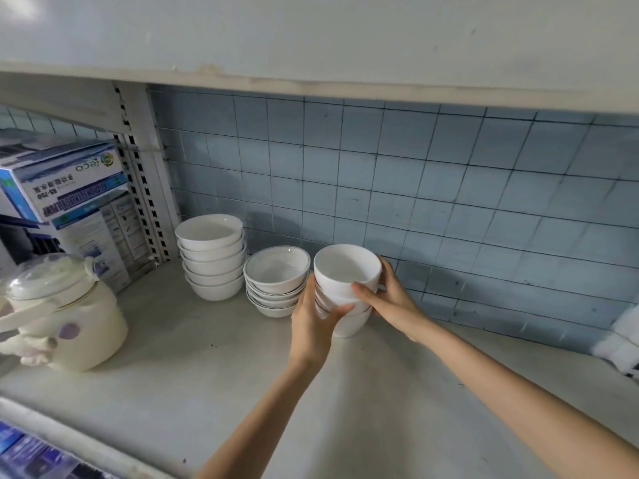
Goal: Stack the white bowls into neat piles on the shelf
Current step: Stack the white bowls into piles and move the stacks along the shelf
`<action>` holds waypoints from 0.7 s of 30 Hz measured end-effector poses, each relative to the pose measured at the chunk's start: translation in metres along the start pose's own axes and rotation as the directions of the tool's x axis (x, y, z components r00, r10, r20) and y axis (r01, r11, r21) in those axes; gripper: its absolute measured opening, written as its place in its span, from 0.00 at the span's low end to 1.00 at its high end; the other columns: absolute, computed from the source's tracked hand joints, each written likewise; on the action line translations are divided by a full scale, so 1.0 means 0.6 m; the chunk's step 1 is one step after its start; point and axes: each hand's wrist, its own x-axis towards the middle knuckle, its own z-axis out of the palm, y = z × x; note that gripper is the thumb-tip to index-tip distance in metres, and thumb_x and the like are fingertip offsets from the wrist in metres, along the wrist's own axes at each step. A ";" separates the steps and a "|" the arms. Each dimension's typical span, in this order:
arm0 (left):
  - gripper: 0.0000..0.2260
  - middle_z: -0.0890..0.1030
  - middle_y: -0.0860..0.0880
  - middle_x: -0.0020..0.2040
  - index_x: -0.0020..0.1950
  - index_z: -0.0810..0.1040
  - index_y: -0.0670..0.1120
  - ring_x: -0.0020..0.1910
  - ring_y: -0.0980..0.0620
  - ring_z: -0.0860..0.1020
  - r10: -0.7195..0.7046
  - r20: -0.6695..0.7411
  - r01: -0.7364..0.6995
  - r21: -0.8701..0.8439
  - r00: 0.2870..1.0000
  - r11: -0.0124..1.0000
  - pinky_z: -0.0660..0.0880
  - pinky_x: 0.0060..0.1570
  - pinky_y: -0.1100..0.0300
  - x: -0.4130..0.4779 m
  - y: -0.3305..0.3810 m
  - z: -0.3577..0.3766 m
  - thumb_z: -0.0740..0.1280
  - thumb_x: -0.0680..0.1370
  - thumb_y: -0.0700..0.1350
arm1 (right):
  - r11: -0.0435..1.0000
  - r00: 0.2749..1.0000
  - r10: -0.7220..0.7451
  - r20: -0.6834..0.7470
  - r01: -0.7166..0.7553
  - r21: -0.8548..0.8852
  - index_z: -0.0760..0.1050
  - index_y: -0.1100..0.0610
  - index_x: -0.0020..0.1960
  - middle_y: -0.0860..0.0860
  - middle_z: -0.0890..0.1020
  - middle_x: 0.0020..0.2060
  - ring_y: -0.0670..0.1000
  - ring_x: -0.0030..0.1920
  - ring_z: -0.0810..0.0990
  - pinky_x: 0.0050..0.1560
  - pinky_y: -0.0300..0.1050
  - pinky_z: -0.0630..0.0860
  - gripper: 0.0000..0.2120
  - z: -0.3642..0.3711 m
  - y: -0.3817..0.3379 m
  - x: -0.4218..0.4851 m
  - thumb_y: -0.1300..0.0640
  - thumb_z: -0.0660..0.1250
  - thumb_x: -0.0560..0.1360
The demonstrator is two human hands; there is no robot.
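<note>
Three piles of white bowls stand on the white shelf [207, 392] against the tiled wall. The left pile [211, 257] holds several plain bowls. The middle pile [276, 281] is lower and its bowls have thin dark rim lines. The right pile [347, 271] is narrow and its base rests on the shelf. My left hand [313, 326] grips the right pile's lower left side, thumb across the front. My right hand [387, 299] holds its upper right side, thumb on the front of the top bowl and fingers behind it.
A cream kettle [65, 316] with a lid sits at the shelf's left front. Printed cardboard boxes [65, 188] stand behind it beyond the slotted shelf upright [145, 188]. A white object [622, 344] lies at the far right. An upper shelf [311, 39] hangs overhead.
</note>
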 end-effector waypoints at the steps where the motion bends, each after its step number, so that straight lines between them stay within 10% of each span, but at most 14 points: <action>1: 0.33 0.75 0.57 0.64 0.72 0.66 0.53 0.63 0.62 0.72 -0.003 0.006 0.003 -0.010 1.000 1.000 0.69 0.62 0.67 0.001 0.000 -0.001 0.75 0.70 0.43 | 1.000 1.000 0.003 -0.002 -0.003 0.004 0.60 0.46 0.68 0.42 0.73 0.61 0.47 0.62 0.73 0.54 0.37 0.77 0.33 0.001 0.001 0.000 0.47 0.70 0.67; 11: 0.30 0.75 0.53 0.64 0.71 0.63 0.50 0.62 0.55 0.73 -0.052 0.113 0.045 0.059 0.992 0.997 0.70 0.58 0.64 0.004 0.003 -0.015 0.73 0.73 0.46 | 0.998 0.993 0.059 -0.100 -0.059 0.002 0.60 0.46 0.69 0.41 0.73 0.61 0.40 0.61 0.73 0.57 0.35 0.72 0.31 0.025 -0.003 -0.020 0.46 0.70 0.71; 16: 0.21 0.74 0.45 0.65 0.70 0.65 0.42 0.62 0.47 0.72 -0.008 0.260 -0.064 0.266 0.966 0.962 0.63 0.50 0.67 -0.003 0.009 -0.046 0.64 0.79 0.46 | 0.964 0.978 0.131 -0.161 -0.164 -0.209 0.58 0.47 0.73 0.45 0.68 0.70 0.48 0.70 0.65 0.70 0.49 0.64 0.43 0.029 -0.036 -0.059 0.30 0.67 0.65; 21: 0.14 0.78 0.43 0.57 0.62 0.73 0.42 0.54 0.41 0.76 0.046 0.437 -0.278 0.483 0.898 0.830 0.67 0.44 0.57 -0.006 0.043 -0.111 0.58 0.81 0.47 | 0.591 0.929 -0.018 -0.370 -0.289 -0.753 0.60 0.51 0.73 0.47 0.66 0.72 0.51 0.69 0.67 0.65 0.48 0.66 0.30 0.001 -0.081 -0.151 0.38 0.56 0.77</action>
